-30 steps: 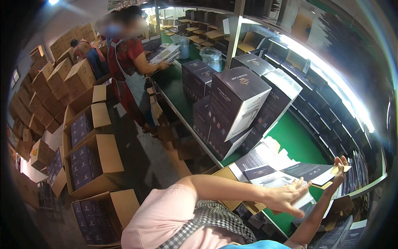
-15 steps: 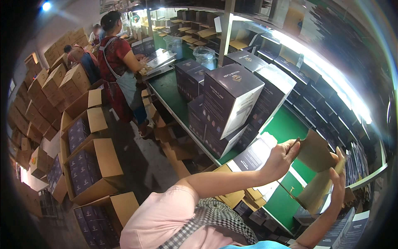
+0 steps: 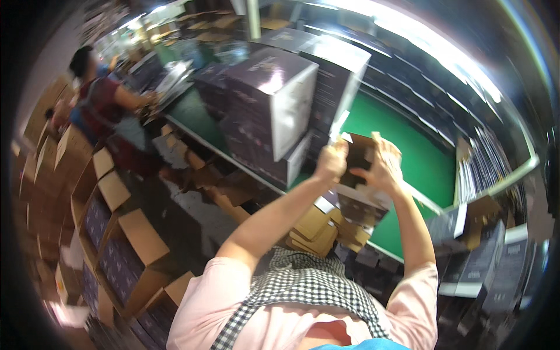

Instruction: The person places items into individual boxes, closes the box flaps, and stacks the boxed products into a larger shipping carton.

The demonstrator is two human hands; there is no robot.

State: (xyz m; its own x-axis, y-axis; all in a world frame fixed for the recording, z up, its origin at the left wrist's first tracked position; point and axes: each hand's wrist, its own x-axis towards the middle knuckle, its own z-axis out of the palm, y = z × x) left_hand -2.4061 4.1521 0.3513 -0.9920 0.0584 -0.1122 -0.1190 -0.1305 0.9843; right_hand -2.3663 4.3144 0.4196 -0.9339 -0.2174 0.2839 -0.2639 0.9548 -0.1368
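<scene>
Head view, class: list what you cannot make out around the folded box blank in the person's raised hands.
- Box blank: motion blur smears it; its open or closed state is unclear.
- Left hand and right hand: fingers partly behind the blank, grip unclear.
- Cardboard stack below: partly hidden by the left forearm.
- Flat dark sheets on the green table: bent and squeezed at the fisheye rim.

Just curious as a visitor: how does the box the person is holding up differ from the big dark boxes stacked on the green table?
The held box is small, open and unfinished, gripped between the left hand and right hand. The stacked boxes are far larger, closed, and rest untouched on the green table. The held box shows brown card inside; the stacked ones show only dark faces. Both are dark on the outside.
</scene>
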